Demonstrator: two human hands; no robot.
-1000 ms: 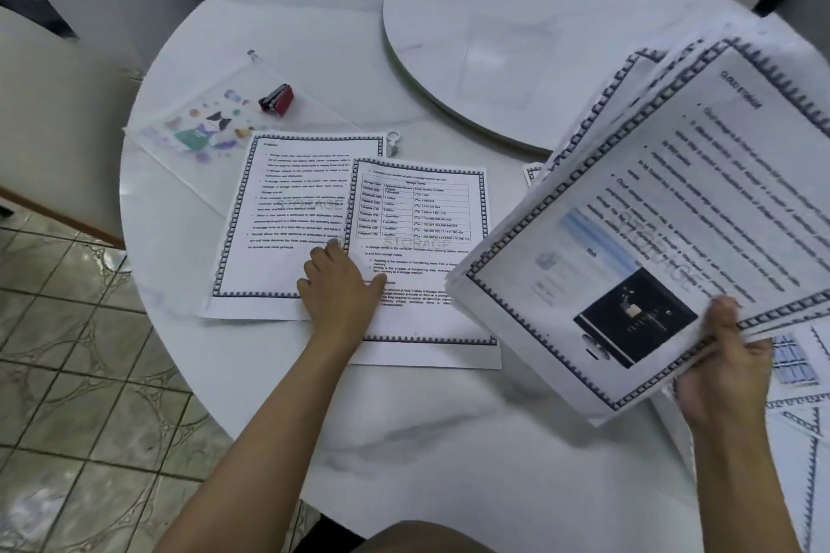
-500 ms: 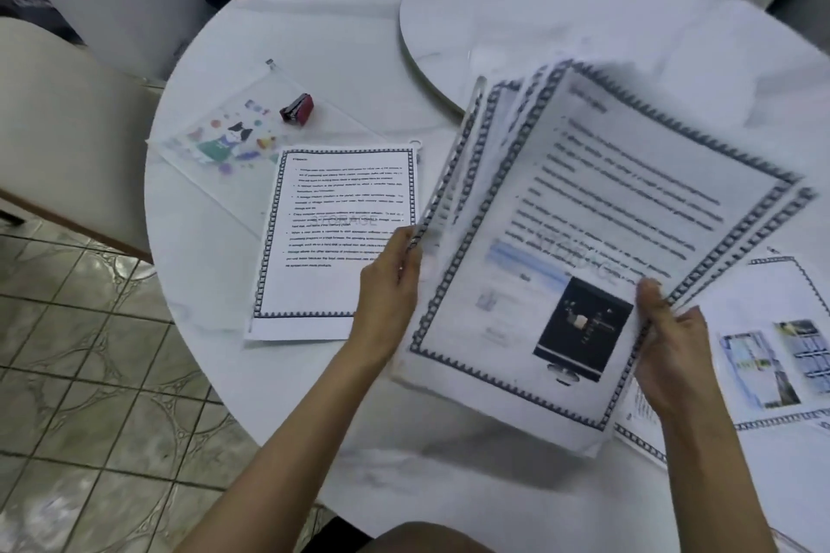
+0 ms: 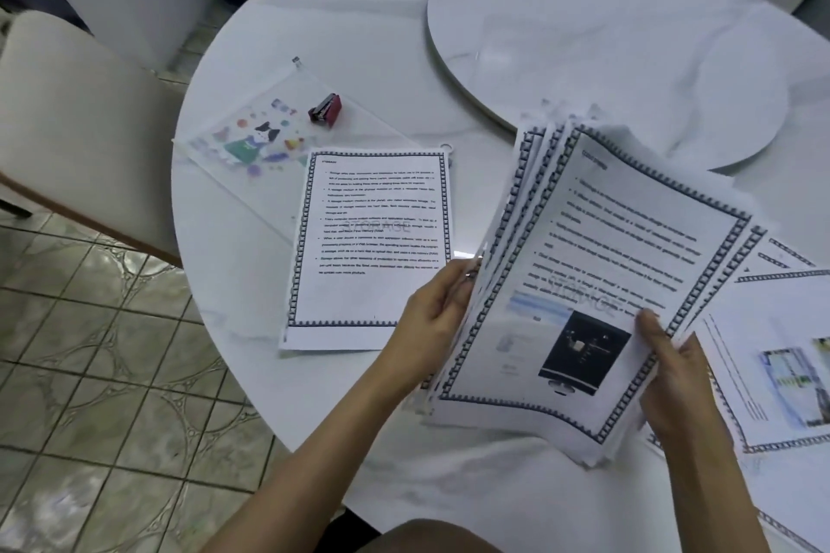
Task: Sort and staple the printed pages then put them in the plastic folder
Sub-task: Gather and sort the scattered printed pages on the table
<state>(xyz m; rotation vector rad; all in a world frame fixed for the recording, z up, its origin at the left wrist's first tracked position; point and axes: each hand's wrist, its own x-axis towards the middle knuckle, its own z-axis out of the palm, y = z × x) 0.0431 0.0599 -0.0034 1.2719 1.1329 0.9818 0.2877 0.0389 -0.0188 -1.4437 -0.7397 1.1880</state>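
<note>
I hold a fanned stack of printed pages (image 3: 597, 247) with black borders above the white round table (image 3: 359, 36). My left hand (image 3: 435, 319) grips the stack's left edge. My right hand (image 3: 673, 373) pinches its lower right side. The top page shows text and a dark picture. One text page (image 3: 373, 238) lies flat on the table to the left. A clear plastic folder (image 3: 251, 139) with a cartoon cat print lies at the far left, partly under that page. A small red stapler (image 3: 324, 108) rests on the folder.
More printed pages (image 3: 772, 364) with pictures lie on the table at the right. A round turntable (image 3: 606, 36) sits at the table's middle. A pale chair (image 3: 76, 126) stands at the left over a tiled floor (image 3: 90, 373).
My left hand left the two flat pages, picked up the right one and came to the stack. The stack swung from the right toward the middle; both hands hold it now.
</note>
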